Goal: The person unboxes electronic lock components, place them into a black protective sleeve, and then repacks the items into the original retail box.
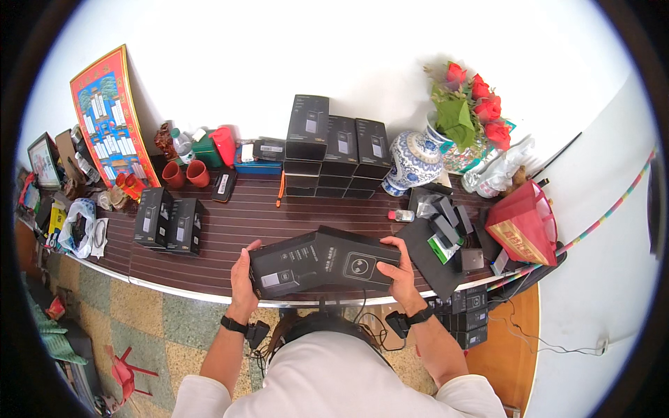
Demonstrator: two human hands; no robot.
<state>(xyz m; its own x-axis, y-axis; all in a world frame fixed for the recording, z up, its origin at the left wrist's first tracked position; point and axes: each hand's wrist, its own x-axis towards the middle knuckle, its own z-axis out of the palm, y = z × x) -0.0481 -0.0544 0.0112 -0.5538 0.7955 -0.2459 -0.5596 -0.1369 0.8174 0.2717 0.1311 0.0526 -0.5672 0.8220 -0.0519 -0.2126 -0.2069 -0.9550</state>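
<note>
Both my hands grip a black printed carton (313, 266) just above the front edge of the dark striped table. Two of its printed panels meet at an angle in the middle; whether this is one carton or two side by side I cannot tell. My left hand (244, 279) clasps the left end. Around the right end my right hand (401, 274) is wrapped, its thumb on the panel with a square icon. Similar black boxes (307, 123) are stacked against the wall, and a pair of black boxes (170, 222) stands left of my left hand.
A blue-and-white vase (416, 157) with red artificial flowers stands at the back. Right of my hands lie a dark mat (426, 251), small dark boxes and a red bag (522, 227). Further left are terracotta cups (197, 173) and a plastic bag (78, 227). More boxes (468, 318) sit below the table.
</note>
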